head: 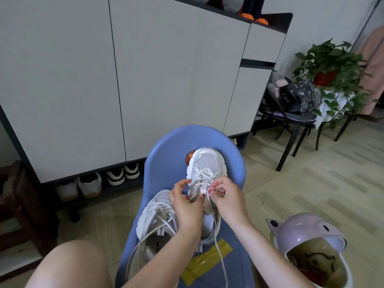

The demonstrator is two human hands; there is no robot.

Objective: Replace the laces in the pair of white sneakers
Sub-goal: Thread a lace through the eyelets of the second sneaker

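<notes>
Sneakers, two white ones, lie on the blue plastic chair point(172, 146) in front of you. Your left hand point(187, 206) and your right hand point(225, 196) meet over the farther sneaker point(205, 165), whose toe points away from you, beyond both hands. Your right hand has its fingers curled, and the thumb and forefinger pinch the white lace point(218, 231) just at the eyelets of this shoe. From under this hand the lace falls toward you, across the seat, passing over a strip of yellow tape point(207, 260). Your left hand also has curled fingers and it holds the tongue area of the same shoe, the thumb touching the lace there; how tightly it grips I cannot tell.

Below and to the outer side of your left hand lies the nearer sneaker point(158, 217), its laces loose and crossing, with your left forearm passing over its opening. To the outer side of your right forearm stands a small lilac bin point(307, 231) with its lid tilted open. Beyond both hands is a white cabinet point(83, 80) with shoes under it.
</notes>
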